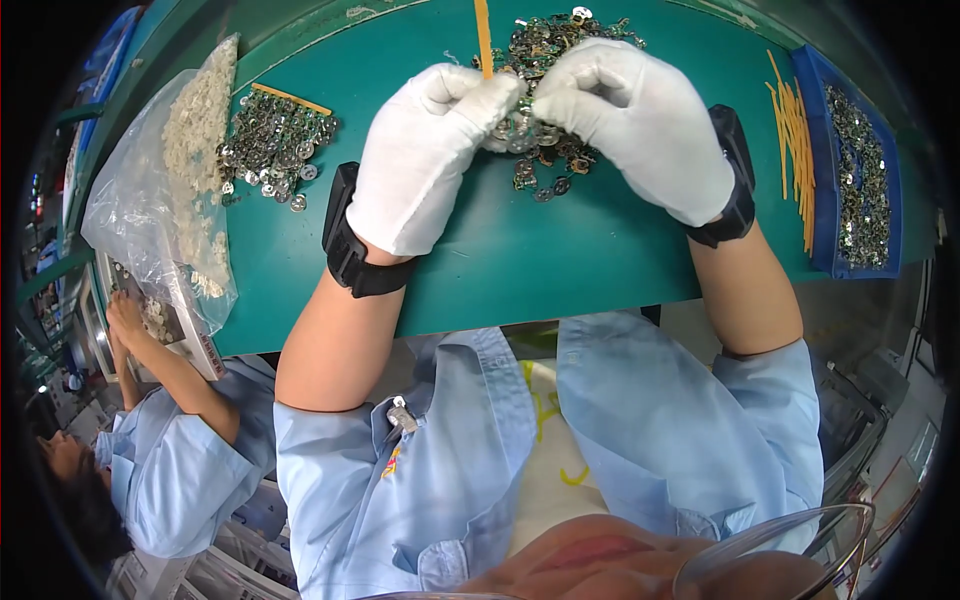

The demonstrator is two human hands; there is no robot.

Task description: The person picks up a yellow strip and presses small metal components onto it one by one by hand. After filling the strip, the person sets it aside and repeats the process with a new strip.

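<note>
Both my hands wear white gloves and black wrist straps. With thumb and fingers pressed together, my left hand (pixel 425 160) grips a narrow yellow strip (pixel 484 38) that points away from me. My right hand (pixel 640 125) is curled in a pinch close to the left fingertips. Whatever lies in that pinch is too small or hidden to tell. Just below the fingertips, small round silvery parts (pixel 521 138) show between the hands. A loose heap of small metal discs with green pieces (pixel 560 38) lies behind and under the hands on the green table (pixel 480 255).
A second heap of such parts (pixel 270 150), topped by a yellow strip (pixel 291 99), lies left. Beside it, a clear plastic bag (pixel 130 205) holds small whitish pieces. At right, several yellow strips (pixel 795 150) lie against a blue bin (pixel 822 215) of metal parts. A co-worker (pixel 185 475) sits left.
</note>
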